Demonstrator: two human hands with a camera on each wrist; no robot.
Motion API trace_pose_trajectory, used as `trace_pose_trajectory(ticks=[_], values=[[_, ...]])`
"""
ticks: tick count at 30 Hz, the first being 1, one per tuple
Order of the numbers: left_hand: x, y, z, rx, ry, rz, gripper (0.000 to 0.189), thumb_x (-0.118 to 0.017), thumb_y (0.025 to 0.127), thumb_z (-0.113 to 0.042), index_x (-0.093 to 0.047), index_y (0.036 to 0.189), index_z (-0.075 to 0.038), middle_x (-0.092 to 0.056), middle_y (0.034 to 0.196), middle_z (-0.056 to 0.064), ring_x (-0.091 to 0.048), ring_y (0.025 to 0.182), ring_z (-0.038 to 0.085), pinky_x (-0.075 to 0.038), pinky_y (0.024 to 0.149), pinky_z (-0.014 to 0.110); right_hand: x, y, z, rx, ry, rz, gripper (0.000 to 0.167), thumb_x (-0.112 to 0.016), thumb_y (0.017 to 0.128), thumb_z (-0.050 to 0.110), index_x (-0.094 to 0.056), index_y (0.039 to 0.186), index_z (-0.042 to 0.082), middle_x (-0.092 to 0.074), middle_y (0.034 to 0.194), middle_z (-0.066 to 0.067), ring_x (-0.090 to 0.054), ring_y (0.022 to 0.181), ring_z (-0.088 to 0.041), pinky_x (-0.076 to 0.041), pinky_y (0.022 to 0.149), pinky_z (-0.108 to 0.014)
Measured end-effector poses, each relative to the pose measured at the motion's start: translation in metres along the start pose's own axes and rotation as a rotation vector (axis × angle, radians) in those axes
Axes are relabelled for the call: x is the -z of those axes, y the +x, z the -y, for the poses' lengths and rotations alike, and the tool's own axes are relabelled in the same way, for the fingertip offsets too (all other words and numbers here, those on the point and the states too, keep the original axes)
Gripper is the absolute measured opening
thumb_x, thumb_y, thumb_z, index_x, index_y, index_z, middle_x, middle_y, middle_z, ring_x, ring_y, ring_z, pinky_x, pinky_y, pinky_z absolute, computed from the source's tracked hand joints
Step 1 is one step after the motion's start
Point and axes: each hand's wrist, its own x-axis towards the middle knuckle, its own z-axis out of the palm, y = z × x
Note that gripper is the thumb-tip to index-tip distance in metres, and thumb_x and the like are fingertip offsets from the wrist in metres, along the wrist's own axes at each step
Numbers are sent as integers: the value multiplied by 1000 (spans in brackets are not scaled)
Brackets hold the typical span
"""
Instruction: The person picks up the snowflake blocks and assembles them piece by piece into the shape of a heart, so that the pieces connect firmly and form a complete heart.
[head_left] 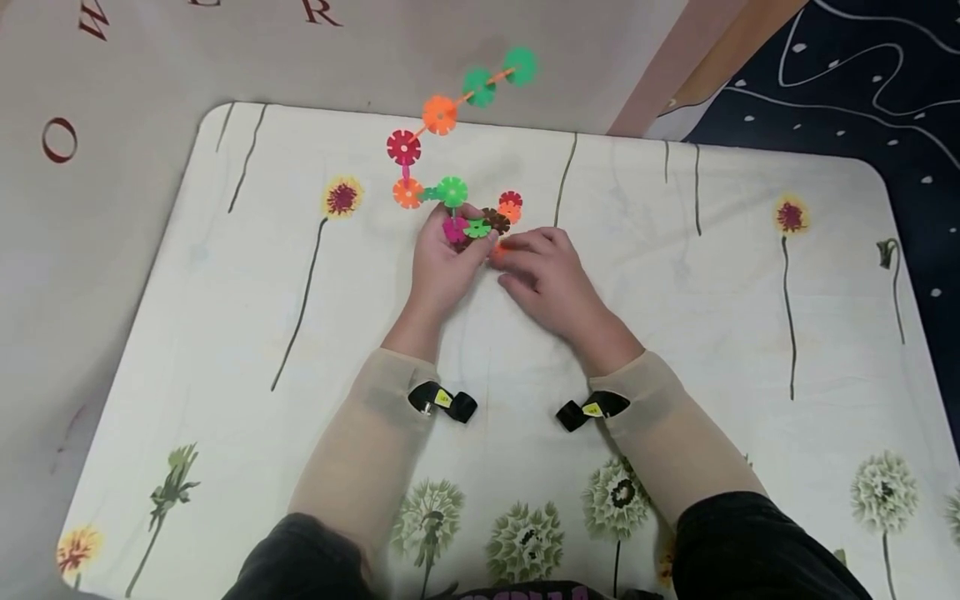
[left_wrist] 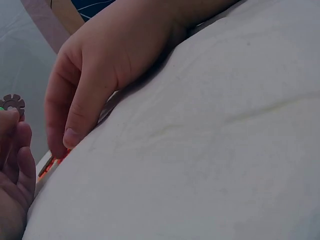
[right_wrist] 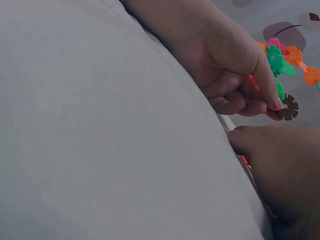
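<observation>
My left hand [head_left: 447, 262] pinches a chain of notched plastic snowflake discs between thumb and fingers. A brown disc [right_wrist: 289, 107] sticks out at its fingertips, close to a green disc [head_left: 477, 228] and a magenta disc [head_left: 454, 230]. From there the chain runs up through a bright green disc [head_left: 452, 192], an orange disc [head_left: 407, 194] and a red disc [head_left: 403, 147] to more orange and green ones. My right hand [head_left: 551, 279] reaches down with bent fingers, fingertips at an orange disc [head_left: 501, 249] low by the tabletop; its thumb stands apart from them. The fingers partly hide that disc.
A red disc [head_left: 511, 198] and another orange disc [head_left: 512, 214] show just beyond my fingertips. The table [head_left: 675, 333] wears a white cloth printed with flowers. Past its far edge is a pale lettered surface [head_left: 300, 58], with dark patterned fabric [head_left: 847, 75] at the right.
</observation>
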Motion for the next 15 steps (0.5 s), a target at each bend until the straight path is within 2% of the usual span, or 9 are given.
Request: trace_pose_trajectory(ticks=[4,7,11,13,15], values=[[-1,-2,-1,21,3,-3,26,-76,97,1,-60,116,-5,-71,108,13,-71,85,24,-61,84,33,-1,-1,0,8,97,-55,11,-82,95,12,-83,106,11,-70,117,-8,-51,120,-32,-42,103,-46],[-1,-2,-2,34,-1,-3,26,-76,97,1,-59,116,-5,-71,110,12,-71,85,23,-62,84,33,-2,-1,0,18,143,-103,13,-84,92,8,-81,105,9,-69,109,-7,-55,111,-29,-44,97,-43],[-2,-1,-2,37,-7,-4,26,-75,97,2,-59,116,-5,-71,110,13,-72,85,24,-62,84,34,-4,-2,0,41,246,-210,7,-83,91,-1,-81,96,3,-68,101,-10,-64,97,-25,-54,90,-35],[-2,-1,-2,44,-6,-5,25,-75,97,2,-60,115,-5,-71,111,12,-72,87,24,-62,85,34,-4,-1,1,-7,319,-283,5,-81,91,-2,-82,95,2,-70,107,-12,-68,96,-22,-59,87,-32],[-2,0,-2,51,5,-3,25,-76,96,1,-60,115,-5,-71,113,12,-71,92,24,-61,88,34,-3,0,0,-103,426,-372,6,-80,93,-1,-83,96,1,-73,113,-12,-71,99,-20,-60,87,-29]])
